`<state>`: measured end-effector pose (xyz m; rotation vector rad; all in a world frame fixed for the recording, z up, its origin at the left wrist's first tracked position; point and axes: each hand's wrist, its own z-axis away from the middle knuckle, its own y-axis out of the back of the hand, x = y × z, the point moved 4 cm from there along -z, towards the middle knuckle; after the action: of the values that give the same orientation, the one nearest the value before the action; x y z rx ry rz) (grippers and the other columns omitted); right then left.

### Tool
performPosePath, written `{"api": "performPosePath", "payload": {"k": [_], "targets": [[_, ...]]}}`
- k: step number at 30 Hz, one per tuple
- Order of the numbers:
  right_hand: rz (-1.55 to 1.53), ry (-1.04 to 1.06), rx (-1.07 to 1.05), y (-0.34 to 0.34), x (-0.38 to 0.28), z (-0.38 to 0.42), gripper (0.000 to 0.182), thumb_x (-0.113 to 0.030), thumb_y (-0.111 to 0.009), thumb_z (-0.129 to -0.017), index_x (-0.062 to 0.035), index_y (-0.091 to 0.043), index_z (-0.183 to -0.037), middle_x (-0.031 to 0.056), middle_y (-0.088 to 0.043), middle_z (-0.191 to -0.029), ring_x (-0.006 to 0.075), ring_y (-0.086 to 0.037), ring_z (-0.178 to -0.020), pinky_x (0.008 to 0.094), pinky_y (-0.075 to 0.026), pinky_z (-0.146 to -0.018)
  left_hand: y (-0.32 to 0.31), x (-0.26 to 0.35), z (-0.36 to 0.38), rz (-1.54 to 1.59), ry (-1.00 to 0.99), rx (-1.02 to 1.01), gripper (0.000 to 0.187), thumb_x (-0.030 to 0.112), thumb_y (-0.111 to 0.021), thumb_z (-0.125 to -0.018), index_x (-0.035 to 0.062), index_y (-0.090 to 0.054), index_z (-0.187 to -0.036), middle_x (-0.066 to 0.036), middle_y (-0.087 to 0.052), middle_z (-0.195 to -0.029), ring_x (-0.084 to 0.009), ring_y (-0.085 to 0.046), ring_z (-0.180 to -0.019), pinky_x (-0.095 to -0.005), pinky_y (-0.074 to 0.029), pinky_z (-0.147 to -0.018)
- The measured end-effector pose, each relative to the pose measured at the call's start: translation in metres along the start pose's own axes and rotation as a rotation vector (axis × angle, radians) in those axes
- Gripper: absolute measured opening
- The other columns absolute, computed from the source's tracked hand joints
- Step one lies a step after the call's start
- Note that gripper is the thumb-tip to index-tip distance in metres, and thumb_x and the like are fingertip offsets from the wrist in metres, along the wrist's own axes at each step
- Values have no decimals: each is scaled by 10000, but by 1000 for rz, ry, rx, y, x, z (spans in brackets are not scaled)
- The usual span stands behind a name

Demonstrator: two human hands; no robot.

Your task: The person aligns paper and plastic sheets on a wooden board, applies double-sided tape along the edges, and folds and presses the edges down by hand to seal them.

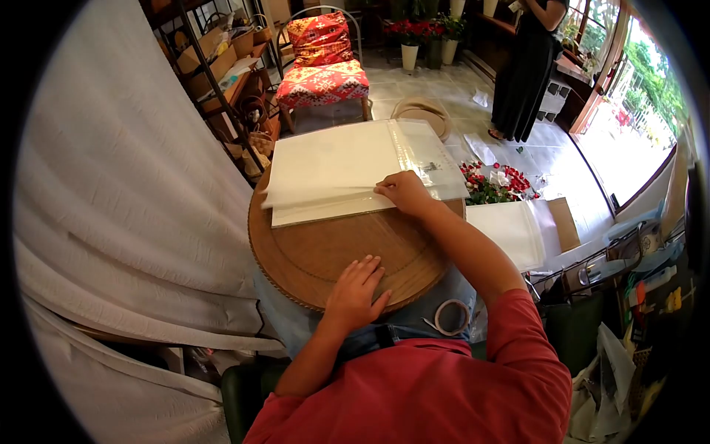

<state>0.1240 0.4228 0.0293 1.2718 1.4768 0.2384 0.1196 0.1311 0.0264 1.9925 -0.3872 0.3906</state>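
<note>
My right hand (407, 194) pinches the near edge of a clear plastic sleeve (433, 159) that lies with white sheets (333, 159) on the round wooden table (347, 255). Along the sheets' near side the upper layer is lifted slightly, and another pale sheet edge (318, 214) shows below it. A strip of shiny creases crosses the sleeve near its right part. My left hand (356, 293) rests flat near the table's front edge, fingers stretched out, holding nothing.
A roll of tape (451, 317) sits by my lap. Right of the table are more white sheets (506, 233) and red flowers (499, 181). Beyond stand a red patterned chair (322, 81) and a person in black (525, 74). A white curtain (126, 222) hangs at left.
</note>
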Motion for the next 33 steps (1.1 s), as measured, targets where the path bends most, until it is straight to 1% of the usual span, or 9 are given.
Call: {"api": "performPosePath", "payload": {"k": [1,8,11,14,17,20,23,28,33], "targets": [[-124,-165,-55,1,5,-4,290,-279,-814,-928,4,-831,-986,188,-789,-871,250,-739,-757,376,-579,-748,0,0,0,2,2,1,469,259,-791,-909,-24,-689,-1269,-209,-624,-1456,-389,-558,-1405,-520,-419,-1199],[-366,-438,-51,12,19,-17,305,-302,-812,-919,3,-824,-910,171,-773,-819,255,-733,-736,380,-568,-732,1,1,-2,-2,9,-9,468,259,-789,-910,-32,-694,-1265,-198,-626,-1459,-381,-553,-1414,-518,-416,-1201],[-171,-337,177,31,-4,-17,260,-261,-809,-946,-2,-828,-956,136,-782,-817,209,-704,-701,355,-557,-715,1,2,-1,-2,7,1,465,259,-787,-914,-32,-696,-1264,-197,-627,-1459,-381,-552,-1416,-519,-415,-1202],[95,279,513,59,-52,-6,152,-182,-742,-960,-38,-790,-970,162,-787,-934,379,-728,-854,449,-573,-808,-2,1,-1,-28,-11,3,465,255,-797,-906,-35,-698,-1257,-200,-625,-1462,-379,-570,-1392,-517,-438,-1177],[264,592,283,64,-84,29,186,-115,-717,-876,-28,-745,-1039,130,-778,-1068,310,-728,-901,451,-554,-842,-2,-2,3,97,46,59,442,190,-790,-895,-36,-688,-1261,-224,-634,-1434,-400,-597,-1340,-511,-462,-1145],[342,631,82,43,-91,94,244,-127,-697,-854,-30,-721,-1077,140,-750,-1186,303,-721,-1071,440,-548,-943,6,-5,13,166,-8,343,436,105,-765,-864,-27,-680,-1271,-245,-609,-1436,-424,-591,-1313,-520,-476,-1120],[363,637,-26,32,-88,143,243,-131,-686,-859,-35,-716,-1080,131,-747,-1237,300,-712,-1159,431,-543,-999,17,4,16,15,-69,431,467,47,-738,-832,-17,-671,-1290,-248,-569,-1460,-439,-558,-1330,-534,-475,-1119],[202,400,-48,27,-84,177,173,-110,-744,-905,-59,-767,-1068,91,-779,-1217,278,-739,-1165,418,-572,-988,22,18,-1,-142,-68,304,574,163,-767,-841,38,-655,-1390,-205,-539,-1524,-447,-472,-1436,-637,-345,-1197],[141,294,19,25,-85,185,148,-100,-765,-921,-57,-774,-1063,84,-777,-1238,280,-733,-1190,426,-575,-993,8,12,-6,-137,78,98,619,283,-741,-920,41,-597,-1472,-224,-484,-1594,-466,-400,-1500,-653,-270,-1233]]}}
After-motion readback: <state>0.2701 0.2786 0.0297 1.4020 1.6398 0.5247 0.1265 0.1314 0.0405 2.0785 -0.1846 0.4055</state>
